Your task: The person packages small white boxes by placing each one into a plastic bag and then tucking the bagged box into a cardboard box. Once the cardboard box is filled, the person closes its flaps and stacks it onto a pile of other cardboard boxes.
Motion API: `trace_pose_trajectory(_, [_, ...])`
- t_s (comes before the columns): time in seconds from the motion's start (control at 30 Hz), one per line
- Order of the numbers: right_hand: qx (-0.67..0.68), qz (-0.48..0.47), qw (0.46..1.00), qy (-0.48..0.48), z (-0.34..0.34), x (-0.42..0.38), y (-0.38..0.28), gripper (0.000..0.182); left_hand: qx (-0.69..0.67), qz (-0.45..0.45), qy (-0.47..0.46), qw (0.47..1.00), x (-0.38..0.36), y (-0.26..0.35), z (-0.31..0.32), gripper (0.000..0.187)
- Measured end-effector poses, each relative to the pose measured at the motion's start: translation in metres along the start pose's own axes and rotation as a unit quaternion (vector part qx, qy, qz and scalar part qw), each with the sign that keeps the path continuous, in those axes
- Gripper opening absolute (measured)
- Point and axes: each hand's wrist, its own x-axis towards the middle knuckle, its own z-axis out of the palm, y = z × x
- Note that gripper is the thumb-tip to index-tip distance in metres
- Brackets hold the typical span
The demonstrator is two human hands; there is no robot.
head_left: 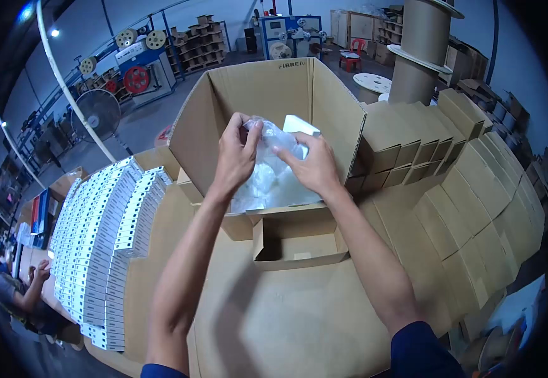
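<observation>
Both hands are over a large open carton (333, 113) that stands at the middle of the table. My left hand (239, 151) pinches the upper edge of a transparent plastic bag (271, 135). Closed on the bag's other side is my right hand (315, 165), with its thumb pressed to the film. A white block-like piece (300, 126) shows just behind the right fingers; part of it is hidden by the hand and the film. More crumpled plastic bags (264, 183) fill the carton below. In front of the carton sits a small open cardboard box (302, 259).
Long stacks of small white boxes (91, 246) line the left side. Folded brown cartons (406, 135) and flat cardboard pieces (475, 208) cover the right. A co-worker (25, 293) is at far left; a fan (96, 115), machines and large spools stand behind.
</observation>
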Motion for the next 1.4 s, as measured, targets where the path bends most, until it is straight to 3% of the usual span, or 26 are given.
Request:
trace_pose_trajectory(0.07, [0.093, 0.067, 0.993, -0.032, -0.007, -0.014, -0.021, 0.034, -0.01, 0.003, 0.088, 0.996, -0.023, 0.022, 0.002, 0.023])
trace_pose_trajectory(0.1, [0.138, 0.101, 0.984, -0.051, -0.011, -0.025, -0.033, 0.03, -0.024, -0.075, 0.1, 0.992, -0.037, 0.028, 0.0, 0.027])
trace_pose_trajectory(0.17, [0.202, 0.07, 0.977, 0.003, -0.01, -0.057, -0.05, 0.026, -0.069, -0.055, 0.165, 0.982, -0.076, 0.062, 0.005, 0.035])
trace_pose_trajectory(0.23, [0.291, 0.141, 0.946, -0.023, -0.027, -0.089, -0.075, 0.024, -0.144, -0.097, 0.14, 0.975, -0.124, 0.079, 0.001, 0.046])
trace_pose_trajectory(0.27, [0.39, 0.157, 0.907, -0.002, -0.027, -0.105, -0.076, 0.023, -0.155, -0.091, 0.161, 0.97, -0.145, 0.081, 0.002, 0.048])
trace_pose_trajectory(0.33, [0.56, 0.21, 0.801, 0.033, -0.032, -0.141, -0.079, 0.019, -0.182, -0.214, 0.139, 0.95, -0.192, 0.09, -0.006, 0.035])
trace_pose_trajectory(0.37, [0.612, 0.175, 0.771, 0.035, -0.036, -0.156, -0.077, 0.02, -0.184, -0.268, 0.131, 0.937, -0.216, 0.091, -0.01, 0.028])
trace_pose_trajectory(0.43, [0.506, 0.204, 0.837, 0.05, -0.05, -0.189, -0.088, 0.025, -0.189, -0.257, 0.178, 0.931, -0.254, 0.107, -0.013, 0.021])
trace_pose_trajectory(0.63, [0.21, 0.2, 0.946, -0.142, -0.044, -0.311, -0.103, 0.03, -0.193, -0.271, 0.191, 0.924, -0.328, 0.138, -0.026, 0.016])
trace_pose_trajectory(0.67, [0.231, 0.214, 0.94, -0.134, -0.047, -0.323, -0.109, 0.021, -0.207, -0.275, 0.201, 0.917, -0.334, 0.138, -0.032, 0.017])
trace_pose_trajectory(0.73, [0.251, 0.223, 0.93, -0.148, -0.055, -0.343, -0.109, 0.019, -0.249, -0.274, 0.245, 0.896, -0.343, 0.135, -0.045, 0.017])
trace_pose_trajectory(0.83, [0.266, 0.225, 0.926, -0.142, -0.06, -0.363, -0.116, 0.019, -0.197, -0.174, 0.299, 0.917, -0.345, 0.13, -0.051, 0.009])
trace_pose_trajectory(0.87, [0.257, 0.236, 0.926, -0.145, -0.061, -0.369, -0.117, 0.019, -0.138, -0.148, 0.295, 0.934, -0.353, 0.12, -0.056, 0.022])
trace_pose_trajectory(0.93, [0.229, 0.234, 0.936, -0.132, -0.063, -0.377, -0.118, 0.02, 0.028, -0.039, 0.254, 0.966, -0.358, 0.136, -0.063, 0.036])
trace_pose_trajectory(1.0, [0.195, 0.201, 0.954, -0.109, -0.064, -0.374, -0.125, 0.022, 0.187, 0.065, 0.184, 0.963, -0.363, 0.156, -0.071, 0.051])
trace_pose_trajectory(1.1, [0.244, 0.24, 0.93, -0.132, -0.067, -0.373, -0.132, 0.015, 0.272, 0.105, 0.04, 0.956, -0.351, 0.184, -0.075, 0.039])
trace_pose_trajectory(1.13, [0.239, 0.238, 0.933, -0.127, -0.066, -0.374, -0.132, 0.015, 0.261, 0.082, 0.032, 0.961, -0.347, 0.187, -0.072, 0.028])
trace_pose_trajectory(1.2, [0.226, 0.234, 0.938, -0.117, -0.066, -0.377, -0.132, 0.016, 0.241, 0.087, -0.005, 0.967, -0.346, 0.173, -0.076, 0.024])
trace_pose_trajectory(1.27, [0.146, 0.17, 0.967, -0.12, -0.072, -0.373, -0.138, 0.015, 0.236, 0.097, -0.014, 0.967, -0.344, 0.17, -0.076, 0.017])
trace_pose_trajectory(1.37, [0.095, 0.098, 0.981, -0.14, -0.079, -0.37, -0.142, 0.014, 0.204, 0.019, -0.034, 0.978, -0.342, 0.166, -0.079, 0.017])
trace_pose_trajectory(1.4, [0.089, 0.079, 0.982, -0.147, -0.079, -0.369, -0.141, 0.014, 0.148, -0.057, -0.051, 0.986, -0.342, 0.161, -0.08, 0.013])
